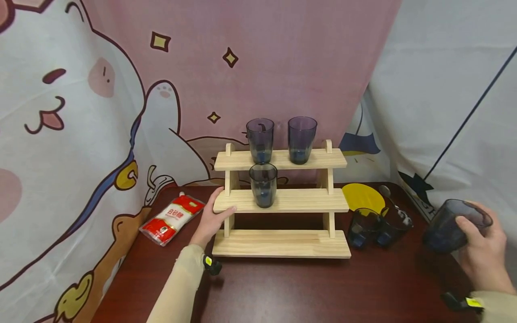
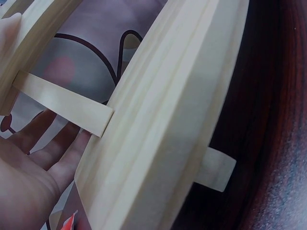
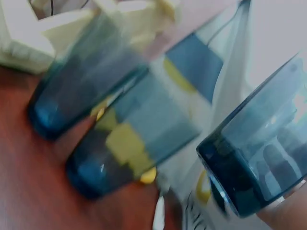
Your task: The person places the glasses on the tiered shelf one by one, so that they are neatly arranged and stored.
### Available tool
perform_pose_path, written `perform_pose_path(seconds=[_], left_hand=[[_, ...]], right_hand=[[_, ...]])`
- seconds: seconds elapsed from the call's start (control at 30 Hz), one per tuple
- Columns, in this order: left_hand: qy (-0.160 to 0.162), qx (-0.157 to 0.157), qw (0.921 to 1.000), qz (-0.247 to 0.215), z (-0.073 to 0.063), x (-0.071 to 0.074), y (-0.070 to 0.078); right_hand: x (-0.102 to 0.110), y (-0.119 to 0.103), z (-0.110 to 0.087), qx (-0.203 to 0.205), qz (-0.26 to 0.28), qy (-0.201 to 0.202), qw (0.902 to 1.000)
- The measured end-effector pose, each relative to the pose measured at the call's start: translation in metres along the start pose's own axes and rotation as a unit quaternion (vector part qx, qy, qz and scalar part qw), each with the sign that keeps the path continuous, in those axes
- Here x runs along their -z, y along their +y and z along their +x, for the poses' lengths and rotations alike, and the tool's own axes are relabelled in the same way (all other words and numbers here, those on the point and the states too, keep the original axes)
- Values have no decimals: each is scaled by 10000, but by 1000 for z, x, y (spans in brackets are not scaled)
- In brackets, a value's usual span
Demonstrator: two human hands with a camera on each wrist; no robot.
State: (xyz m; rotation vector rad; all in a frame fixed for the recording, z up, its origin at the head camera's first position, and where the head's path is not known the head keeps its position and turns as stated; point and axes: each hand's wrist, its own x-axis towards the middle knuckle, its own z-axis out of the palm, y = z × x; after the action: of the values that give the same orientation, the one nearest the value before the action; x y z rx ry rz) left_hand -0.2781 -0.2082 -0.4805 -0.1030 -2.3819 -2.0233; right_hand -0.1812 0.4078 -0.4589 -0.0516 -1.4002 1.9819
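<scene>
A three-tier wooden rack [image 1: 280, 244] stands on the table. My left hand [image 1: 211, 220] grips the left end of its middle shelf, thumb on top; in the left wrist view the fingers [image 2: 62, 165] reach around behind the upright. Off to the right, my right hand [image 1: 482, 246] holds a dark tinted drinking glass [image 1: 448, 229], tilted and above the table. Two similar glasses stand on the top shelf, the left one [image 1: 260, 141] and the right one [image 1: 300, 141]. Another glass [image 1: 264, 186] is on the middle shelf, left of centre.
Right of the rack, two more glasses, one [image 1: 361, 229] beside the other [image 1: 392, 229], stand close together on the dark red table [image 1: 307, 291]. Behind them are a yellow disc [image 1: 363, 196] and a spoon [image 1: 385, 192]. A red and white sugar bag [image 1: 173, 219] lies left.
</scene>
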Motion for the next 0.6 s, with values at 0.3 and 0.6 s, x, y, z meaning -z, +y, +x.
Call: perform_pose_path(seconds=[0.3,0.6], left_hand=[[-32,-11,10000,32,0,2,2],[-50,-16,10000,11,-1,1,2]], right_hand=[[-43,-23,-4,221,1204,-1998,9722],[-99,-30,-10,181,1308,-2592,9567]])
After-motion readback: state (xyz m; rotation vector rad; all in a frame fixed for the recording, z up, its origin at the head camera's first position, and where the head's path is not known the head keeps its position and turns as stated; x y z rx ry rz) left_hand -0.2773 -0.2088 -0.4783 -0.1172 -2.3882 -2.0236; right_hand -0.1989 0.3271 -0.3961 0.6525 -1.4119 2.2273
